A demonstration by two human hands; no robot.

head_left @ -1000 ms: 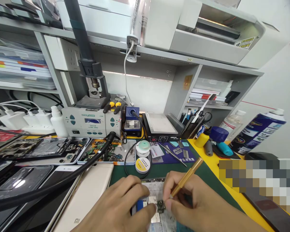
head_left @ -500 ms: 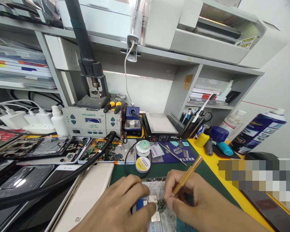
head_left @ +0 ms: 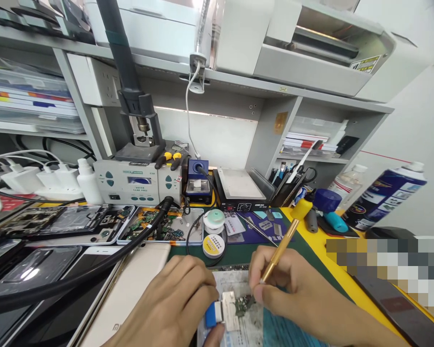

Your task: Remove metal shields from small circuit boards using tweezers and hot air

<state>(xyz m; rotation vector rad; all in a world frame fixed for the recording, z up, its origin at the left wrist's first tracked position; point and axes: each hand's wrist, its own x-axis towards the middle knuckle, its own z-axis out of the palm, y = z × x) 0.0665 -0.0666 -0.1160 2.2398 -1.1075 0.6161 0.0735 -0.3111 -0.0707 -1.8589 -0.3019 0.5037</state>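
Note:
My right hand [head_left: 287,286] pinches a gold pen-shaped tool [head_left: 280,253], tilted up to the right; its working tip is hidden by the fingers. Beside those fingers lies a small green circuit board [head_left: 242,304], against a pale metal block [head_left: 230,311]. To the left of it, my left hand [head_left: 173,301] is bent around a blue and white block [head_left: 210,315], index finger at its top and thumb at its lower end. Everything here rests on a smudged pale work surface [head_left: 235,278], with a teal part [head_left: 285,327] on its right.
A white phone [head_left: 137,289] and a thick black hose [head_left: 112,265] lie to the left. Behind stand a rework station [head_left: 139,180], a tray of small boards [head_left: 193,226], round tins [head_left: 214,246] and a hot plate [head_left: 240,185]. Tweezers [head_left: 256,229] lie on a purple mat.
My left hand has drawn back to the left, its fingers leaving the board and metal block and closing on the blue and white block. My right hand has shifted slightly right with the gold tool.

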